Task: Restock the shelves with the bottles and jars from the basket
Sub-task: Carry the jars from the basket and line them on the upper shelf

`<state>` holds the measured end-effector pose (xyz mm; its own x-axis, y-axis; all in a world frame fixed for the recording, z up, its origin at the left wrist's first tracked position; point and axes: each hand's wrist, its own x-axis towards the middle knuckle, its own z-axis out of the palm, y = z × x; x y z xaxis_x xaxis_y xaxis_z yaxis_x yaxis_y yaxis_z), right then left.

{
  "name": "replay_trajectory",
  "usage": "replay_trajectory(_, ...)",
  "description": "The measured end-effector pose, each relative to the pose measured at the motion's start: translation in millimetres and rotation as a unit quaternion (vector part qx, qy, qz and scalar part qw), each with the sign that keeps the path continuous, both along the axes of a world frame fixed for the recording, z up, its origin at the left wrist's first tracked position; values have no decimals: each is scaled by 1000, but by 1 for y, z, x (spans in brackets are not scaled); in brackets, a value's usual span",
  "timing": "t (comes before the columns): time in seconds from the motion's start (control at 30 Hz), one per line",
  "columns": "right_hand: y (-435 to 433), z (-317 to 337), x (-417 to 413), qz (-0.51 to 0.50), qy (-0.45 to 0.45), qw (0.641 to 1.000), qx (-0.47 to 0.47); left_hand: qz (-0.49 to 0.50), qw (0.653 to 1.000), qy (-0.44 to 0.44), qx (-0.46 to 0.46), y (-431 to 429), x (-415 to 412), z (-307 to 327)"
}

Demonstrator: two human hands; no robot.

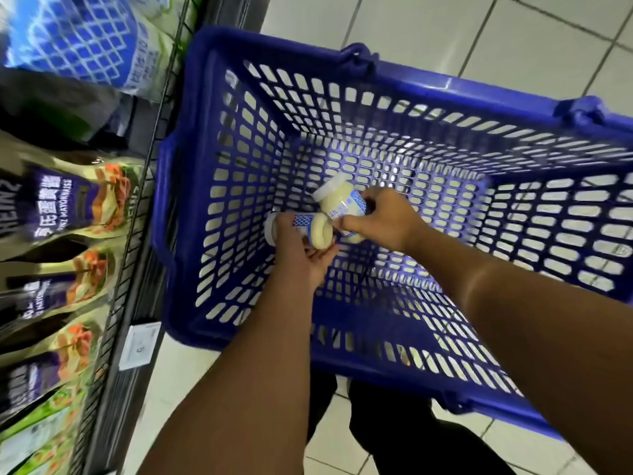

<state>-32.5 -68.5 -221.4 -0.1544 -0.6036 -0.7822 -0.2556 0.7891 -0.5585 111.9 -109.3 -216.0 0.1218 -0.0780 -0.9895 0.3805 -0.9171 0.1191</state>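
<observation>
- Basket (445,85): blue plastic with slotted walls and bottom. It stands on the floor (513,36), which is laid with pale tiles, and its left wall is just beside the shelf (144,262).
- Left jar (310,228): inside the basket, near the left wall and low down. It lies on its side with the white lid pointing left and the cream base pointing right. A blue-and-white label wraps the middle.
- Left hand (301,255): reaches into the basket from the near side. The fingers are curled round the left jar and grip it across the label.
- Right jar (337,202): inside the basket, just right of and behind the left jar. It is tilted, with the white lid up and to the left. The cream contents show through the body, and the label is the same blue-and-white type.
- Right hand (380,217): reaches in from the right. Thumb and fingers are closed on the lower body of the right jar and hold it.
- The two jars meet in this view. Whether either jar rests on the basket bottom cannot be determined.
- Pouches (65,204): purple-and-green mayonnaise pouches stand in a row on the shelf behind a black wire rail.
- Pack (89,39): a blue-and-white pack sits further along the shelf. It is blurred.
- Price tag (140,346): fixed to the shelf front. The text is not legible.
</observation>
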Motion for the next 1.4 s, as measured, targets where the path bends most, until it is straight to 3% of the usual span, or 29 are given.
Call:
replay_trajectory(0.17, 39, 56, -2, -115, -100, 988, 7, -187, 979, 69, -46, 4, 4, 54)
replay_trajectory(0.3, 56, 110, -3, -189, -127, 974, -3, -312, 944, 67, -80, 5, 5, 106)
replay_trajectory(0.5, 66, 237, -22, -238, -140, 960, -41, -357, 920, 71, -148, 9, -5, 222)
replay_trajectory(0.73, 69, 407, -41, -293, -166, 935, -110, -360, 888, 139, -248, 4, -25, 403)
replay_trajectory(0.9, 63, 513, -36, -285, -198, 921, -179, -370, 856, 110, -344, 6, -31, 523)
replay_trajectory(1.03, 58, 579, -25, -266, -212, 910, -235, -328, 852, 95, -396, 21, -21, 593)
replay_trajectory(1.2, 58, 643, -12, -159, -228, 920, -276, -288, 843, 88, -445, 46, 19, 665)
replay_trajectory(1.4, 58, 710, 34, 5, -240, 918, -317, -227, 826, 12, -516, 86, 83, 728)
